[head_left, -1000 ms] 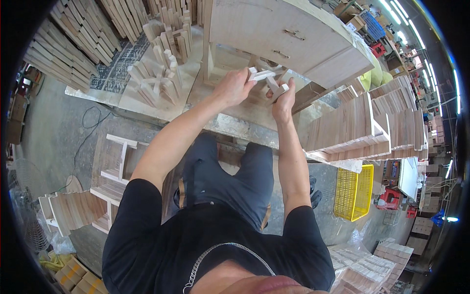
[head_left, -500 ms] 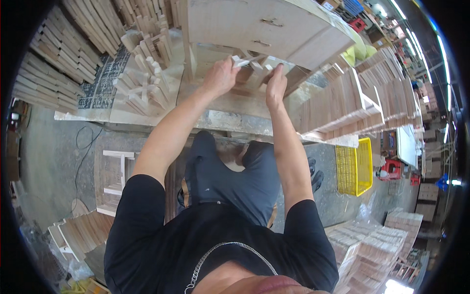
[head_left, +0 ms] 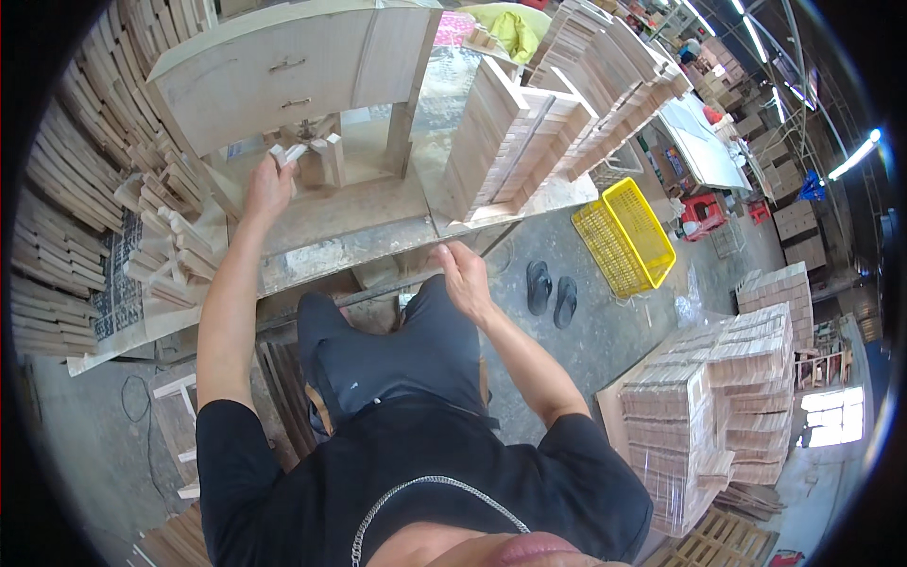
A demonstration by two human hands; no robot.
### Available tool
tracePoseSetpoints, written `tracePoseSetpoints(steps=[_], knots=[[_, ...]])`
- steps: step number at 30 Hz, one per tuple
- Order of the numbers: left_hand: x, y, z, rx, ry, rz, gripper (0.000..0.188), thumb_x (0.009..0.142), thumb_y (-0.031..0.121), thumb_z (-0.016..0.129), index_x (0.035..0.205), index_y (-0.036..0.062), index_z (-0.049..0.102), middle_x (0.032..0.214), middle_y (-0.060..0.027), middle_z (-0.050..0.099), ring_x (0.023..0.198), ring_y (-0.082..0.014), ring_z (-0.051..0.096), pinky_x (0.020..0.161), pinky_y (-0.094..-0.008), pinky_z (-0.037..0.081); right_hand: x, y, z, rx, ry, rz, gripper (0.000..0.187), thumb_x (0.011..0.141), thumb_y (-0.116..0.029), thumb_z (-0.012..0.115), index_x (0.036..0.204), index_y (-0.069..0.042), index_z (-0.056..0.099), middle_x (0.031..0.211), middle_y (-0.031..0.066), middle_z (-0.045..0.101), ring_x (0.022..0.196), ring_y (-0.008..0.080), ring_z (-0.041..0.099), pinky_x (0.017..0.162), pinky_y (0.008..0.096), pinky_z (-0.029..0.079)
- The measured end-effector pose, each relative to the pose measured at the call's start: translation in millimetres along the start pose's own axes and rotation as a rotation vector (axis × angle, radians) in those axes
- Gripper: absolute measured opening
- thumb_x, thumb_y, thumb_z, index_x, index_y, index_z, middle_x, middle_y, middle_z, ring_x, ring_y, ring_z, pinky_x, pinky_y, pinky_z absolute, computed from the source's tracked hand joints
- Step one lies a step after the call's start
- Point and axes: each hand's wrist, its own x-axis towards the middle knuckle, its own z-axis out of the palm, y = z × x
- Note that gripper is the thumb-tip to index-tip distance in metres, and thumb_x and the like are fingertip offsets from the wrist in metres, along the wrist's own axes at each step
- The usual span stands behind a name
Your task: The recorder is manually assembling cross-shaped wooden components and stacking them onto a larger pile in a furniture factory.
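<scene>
My left hand (head_left: 267, 184) is stretched out over the workbench (head_left: 368, 222) and grips a small pale wooden piece (head_left: 288, 153) at the front of a wooden drawer cabinet (head_left: 274, 71). Short wooden blocks (head_left: 326, 156) stand upright right beside that piece, under the cabinet's front. My right hand (head_left: 465, 274) is down by my right knee near the bench's front edge, fingers curled, holding nothing I can see.
Stacks of wooden panels (head_left: 529, 113) lean on the bench at right. Small wooden parts (head_left: 165, 250) pile up at left. A yellow plastic crate (head_left: 628, 231) and a pair of black sandals (head_left: 553, 288) lie on the floor; wrapped board stacks (head_left: 718, 397) stand at lower right.
My right hand has let go of the wooden piece and dropped from the bench to my knee. My view has swung so the cabinet sits further left.
</scene>
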Motion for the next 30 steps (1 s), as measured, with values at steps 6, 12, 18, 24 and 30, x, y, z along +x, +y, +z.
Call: tracePoseSetpoints(steps=[6,12,18,24,30], knots=[[14,15,17,0.064,-0.059,-0.118,0.039,0.096,0.034,0.067,0.106,-0.0030,0.064,0.102,-0.0291,0.070,0.100,-0.0472,0.067,0.085,-0.0530,0.052,-40,-11,-27,0.038,-0.084,0.108,0.039,0.109,-0.030,0.050,0.106,0.004,0.071,0.090,0.0108,0.072,0.087,0.0164,0.067,0.085,0.0317,0.052],[-18,41,-22,-0.015,-0.056,-0.037,0.029,0.098,0.027,0.065,0.103,-0.0010,0.064,0.087,-0.0225,0.069,0.083,-0.0380,0.068,0.075,-0.0468,0.051,-41,-2,-43,-0.010,-0.242,0.142,0.045,0.110,-0.033,0.048,0.108,0.006,0.070,0.089,0.0113,0.071,0.083,0.0161,0.066,0.082,0.0309,0.053],[-108,53,-79,-0.196,-0.221,-0.143,0.029,0.097,0.025,0.066,0.103,-0.0029,0.064,0.084,-0.0136,0.072,0.069,-0.0208,0.070,0.057,-0.0323,0.053,29,-47,-16,-0.255,-0.303,-0.275,0.044,0.082,0.004,0.072,0.124,-0.003,0.067,0.101,0.0144,0.069,0.082,0.0282,0.067,0.081,0.0368,0.054],[-153,89,-150,-1.113,-0.383,-0.628,0.026,0.101,0.020,0.062,0.112,-0.0035,0.064,0.085,-0.0124,0.073,0.072,-0.0178,0.073,0.046,-0.0237,0.049,86,-119,46,-0.553,-0.356,-1.188,0.053,0.071,0.007,0.072,0.123,-0.005,0.069,0.112,0.0155,0.069,0.086,0.0379,0.066,0.079,0.0404,0.056],[-189,58,-194,-0.441,0.644,-0.377,0.047,0.092,0.030,0.075,0.118,-0.0075,0.064,0.093,-0.0141,0.075,0.081,-0.0206,0.075,0.061,-0.0265,0.058,121,-176,130,0.126,-0.382,-0.874,0.020,0.094,0.000,0.069,0.113,0.005,0.066,0.110,0.0162,0.070,0.090,0.0222,0.068,0.079,0.0328,0.056]])
